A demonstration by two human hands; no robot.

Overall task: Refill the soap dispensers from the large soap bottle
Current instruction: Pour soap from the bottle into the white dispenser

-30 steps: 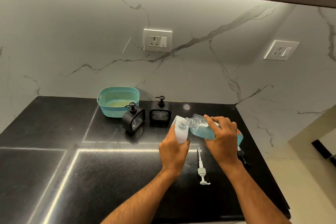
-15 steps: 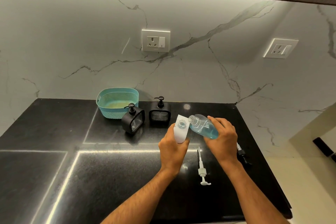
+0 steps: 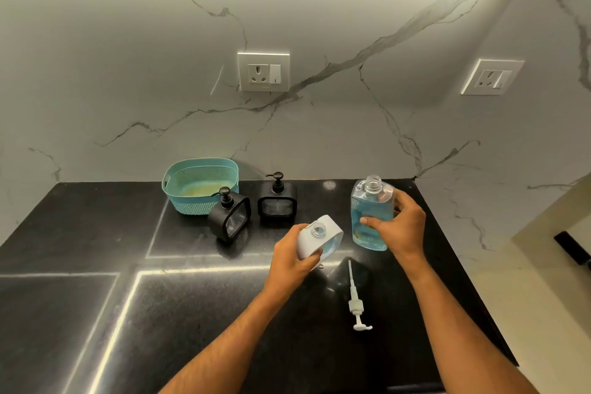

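Observation:
My left hand grips a white soap dispenser with its neck open and blue liquid showing through its window. My right hand grips the large clear soap bottle, which stands upright with its mouth open and blue soap inside; whether it rests on the counter I cannot tell. The two are apart. A white pump head lies on the black counter in front of them. Two black dispensers with pumps on stand further back.
A teal perforated basket sits against the marble wall behind the black dispensers. The black counter ends at an edge on the right, past my right arm. Two wall sockets are on the backsplash.
The large bottle was tilted with its mouth over the white dispenser's neck; now it is raised upright and moved right, away from the dispenser.

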